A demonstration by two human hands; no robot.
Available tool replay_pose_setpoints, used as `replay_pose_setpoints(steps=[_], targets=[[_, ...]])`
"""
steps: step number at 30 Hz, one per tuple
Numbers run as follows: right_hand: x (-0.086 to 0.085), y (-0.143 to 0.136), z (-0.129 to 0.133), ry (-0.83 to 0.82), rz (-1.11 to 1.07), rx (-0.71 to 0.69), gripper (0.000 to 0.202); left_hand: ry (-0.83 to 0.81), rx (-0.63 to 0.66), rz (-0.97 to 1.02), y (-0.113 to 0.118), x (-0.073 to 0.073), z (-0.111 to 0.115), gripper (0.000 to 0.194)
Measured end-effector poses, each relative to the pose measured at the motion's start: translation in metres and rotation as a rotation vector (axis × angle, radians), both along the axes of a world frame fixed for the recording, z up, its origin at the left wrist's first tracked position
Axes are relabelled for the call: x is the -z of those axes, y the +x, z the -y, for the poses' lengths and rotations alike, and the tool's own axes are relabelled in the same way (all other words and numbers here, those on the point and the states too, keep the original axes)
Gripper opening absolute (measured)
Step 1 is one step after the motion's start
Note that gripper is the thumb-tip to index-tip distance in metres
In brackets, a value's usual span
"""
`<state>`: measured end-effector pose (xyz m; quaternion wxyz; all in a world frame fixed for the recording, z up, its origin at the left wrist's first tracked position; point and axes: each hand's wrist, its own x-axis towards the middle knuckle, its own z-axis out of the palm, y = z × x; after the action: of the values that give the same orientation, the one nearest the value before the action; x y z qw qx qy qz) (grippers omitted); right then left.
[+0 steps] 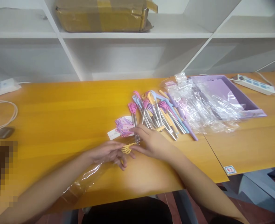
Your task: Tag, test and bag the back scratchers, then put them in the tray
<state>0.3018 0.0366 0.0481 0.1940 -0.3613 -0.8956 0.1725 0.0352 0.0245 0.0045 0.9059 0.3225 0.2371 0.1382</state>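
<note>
I see the L hand pinching the yellow claw head at its fingertips, lower fingers curled loosely underneath, prob. to steady the small end w/o covering it. That piece is at the near side of the table, btwn both hands, which I'd guess is for close control. R hand comes in from the other side, thumb by the yellow head, fingers up near the cards; I can't make out whether it's gripping anything. Clear film trails below the L wrist; can't tell from here if the palm has hold of it. Just beyond: a loose heap of claw-ended sticks, mostly heads away, handles toward the person, likely for easy pickup. Pink-purple cards sit just L of the heap, w/in reach of either hand, I'd say. Clear bags lie over the purple tray on the R, prob. kept aside so the near edge has working room.
</note>
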Motion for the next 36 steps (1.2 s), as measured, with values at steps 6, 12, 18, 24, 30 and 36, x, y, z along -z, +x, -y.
replay_pose_setpoints(steps=[6, 12, 18, 24, 30, 36], targets=[[0.007, -0.012, 0.008, 0.032, -0.009, -0.003, 0.063, 0.038, -0.007, -0.036, 0.002, 0.001, 0.002, 0.044], [0.001, 0.016, -0.012, 0.095, 0.090, 0.123, 0.042, 0.072, -0.124, -0.040, 0.002, 0.001, 0.003, 0.041], [-0.001, 0.040, -0.035, 0.129, 0.019, 0.454, 0.033, 0.011, -0.108, -0.043, 0.002, 0.001, 0.003, 0.039], [0.006, 0.006, -0.020, 0.059, -0.254, 0.294, 0.016, 0.022, -0.083, -0.032, 0.005, 0.004, 0.008, 0.040], [0.004, -0.016, 0.006, -0.011, -0.401, 0.211, 0.017, 0.013, -0.142, 0.003, 0.008, 0.005, 0.006, 0.042], [0.010, -0.010, -0.003, -0.299, -0.721, 0.363, 0.018, 0.003, -0.353, -0.010, 0.009, 0.003, 0.003, 0.037]])
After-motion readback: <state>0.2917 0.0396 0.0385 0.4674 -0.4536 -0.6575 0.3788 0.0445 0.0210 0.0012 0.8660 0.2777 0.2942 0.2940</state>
